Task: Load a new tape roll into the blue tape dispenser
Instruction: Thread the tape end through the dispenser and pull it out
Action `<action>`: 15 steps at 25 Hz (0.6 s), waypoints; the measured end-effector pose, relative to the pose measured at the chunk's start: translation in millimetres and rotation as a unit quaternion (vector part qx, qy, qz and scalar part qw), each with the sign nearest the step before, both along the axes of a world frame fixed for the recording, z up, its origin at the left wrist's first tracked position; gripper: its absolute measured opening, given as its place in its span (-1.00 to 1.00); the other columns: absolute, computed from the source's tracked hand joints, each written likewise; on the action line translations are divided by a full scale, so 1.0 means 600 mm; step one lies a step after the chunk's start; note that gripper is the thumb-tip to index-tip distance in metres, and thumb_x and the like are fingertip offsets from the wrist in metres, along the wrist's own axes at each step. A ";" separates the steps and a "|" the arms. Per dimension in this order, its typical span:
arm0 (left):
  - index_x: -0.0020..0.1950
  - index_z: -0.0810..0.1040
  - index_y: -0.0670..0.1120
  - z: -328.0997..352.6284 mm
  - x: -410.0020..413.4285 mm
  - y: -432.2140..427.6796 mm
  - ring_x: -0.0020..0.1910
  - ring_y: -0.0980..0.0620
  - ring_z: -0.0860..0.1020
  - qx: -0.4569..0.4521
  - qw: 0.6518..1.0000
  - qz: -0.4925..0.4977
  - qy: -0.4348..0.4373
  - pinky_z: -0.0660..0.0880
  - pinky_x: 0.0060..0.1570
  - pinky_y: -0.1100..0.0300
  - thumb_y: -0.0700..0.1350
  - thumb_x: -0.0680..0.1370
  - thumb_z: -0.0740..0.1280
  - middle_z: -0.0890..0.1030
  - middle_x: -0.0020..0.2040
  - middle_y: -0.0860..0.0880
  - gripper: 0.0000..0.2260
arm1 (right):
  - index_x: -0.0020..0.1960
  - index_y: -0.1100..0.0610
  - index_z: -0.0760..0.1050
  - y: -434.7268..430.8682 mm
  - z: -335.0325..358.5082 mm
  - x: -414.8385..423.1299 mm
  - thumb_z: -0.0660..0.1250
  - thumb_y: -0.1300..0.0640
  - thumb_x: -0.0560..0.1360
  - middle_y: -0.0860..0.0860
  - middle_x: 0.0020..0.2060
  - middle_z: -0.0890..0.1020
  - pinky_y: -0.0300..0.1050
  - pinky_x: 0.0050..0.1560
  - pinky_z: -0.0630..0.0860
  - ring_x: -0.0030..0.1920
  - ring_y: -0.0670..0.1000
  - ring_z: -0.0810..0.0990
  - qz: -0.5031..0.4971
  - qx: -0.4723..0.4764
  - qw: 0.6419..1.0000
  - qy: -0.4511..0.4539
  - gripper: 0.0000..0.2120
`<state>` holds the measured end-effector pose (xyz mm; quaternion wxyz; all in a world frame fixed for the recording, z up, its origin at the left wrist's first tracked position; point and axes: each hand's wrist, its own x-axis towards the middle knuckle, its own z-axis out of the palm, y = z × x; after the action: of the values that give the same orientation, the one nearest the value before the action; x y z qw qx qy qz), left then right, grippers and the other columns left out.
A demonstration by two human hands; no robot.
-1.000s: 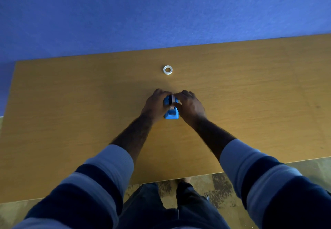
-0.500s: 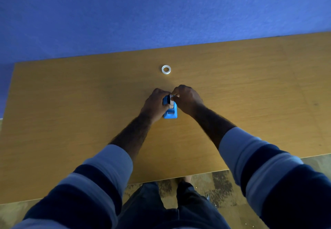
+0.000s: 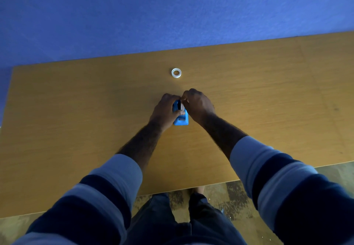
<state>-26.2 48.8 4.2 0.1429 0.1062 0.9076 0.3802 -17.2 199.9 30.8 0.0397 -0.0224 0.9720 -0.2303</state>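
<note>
Mid-frame, the left hand (image 3: 165, 110) holds the blue tape dispenser (image 3: 181, 119); the right hand (image 3: 198, 106) pinches something at its top, too small to tell.

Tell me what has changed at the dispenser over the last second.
The right hand has shifted from gripping the side of the blue tape dispenser to pinching at its top, fingers bunched over the slot. The left hand still steadies the other side. The white tape ring stays put, untouched.

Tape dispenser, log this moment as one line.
left hand: steadies blue tape dispenser | right hand: pinching at its top | white tape ring: apart on table
</note>
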 end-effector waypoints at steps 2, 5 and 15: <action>0.29 0.56 -0.06 0.001 -0.001 -0.001 0.10 0.12 0.50 -0.003 1.000 -0.007 -0.001 0.49 0.16 0.15 -0.12 0.47 0.51 0.51 0.21 -0.03 -0.60 | 0.07 0.20 0.58 0.002 -0.003 0.010 0.33 0.18 0.59 0.08 -0.05 0.61 -0.12 -0.25 0.49 -0.09 0.04 0.58 0.004 -0.010 1.000 0.015 -0.88; 0.32 0.55 -0.08 0.000 -0.003 -0.002 0.15 0.03 0.54 -0.008 1.000 -0.014 0.001 0.51 0.22 0.06 -0.15 0.48 0.50 0.50 0.23 -0.06 -0.58 | 0.19 0.18 0.56 0.006 -0.008 0.033 0.34 0.16 0.57 0.09 0.05 0.61 0.03 -0.08 0.59 0.06 0.09 0.57 0.019 -0.016 1.000 0.016 -0.78; 0.33 0.56 -0.03 -0.001 -0.005 -0.007 0.11 0.12 0.49 -0.004 1.000 -0.021 -0.008 0.44 0.15 0.19 -0.10 0.46 0.53 0.49 0.20 -0.02 -0.55 | 0.08 0.11 0.61 0.013 -0.004 0.005 0.38 0.20 0.53 0.03 0.00 0.64 0.01 -0.09 0.61 -0.02 0.04 0.61 -0.006 -0.056 0.997 -0.049 -0.86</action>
<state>-28.9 44.8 3.7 0.1587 0.1218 0.9053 0.3747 -14.0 207.5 28.2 0.0844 -0.0072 0.9546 -0.2856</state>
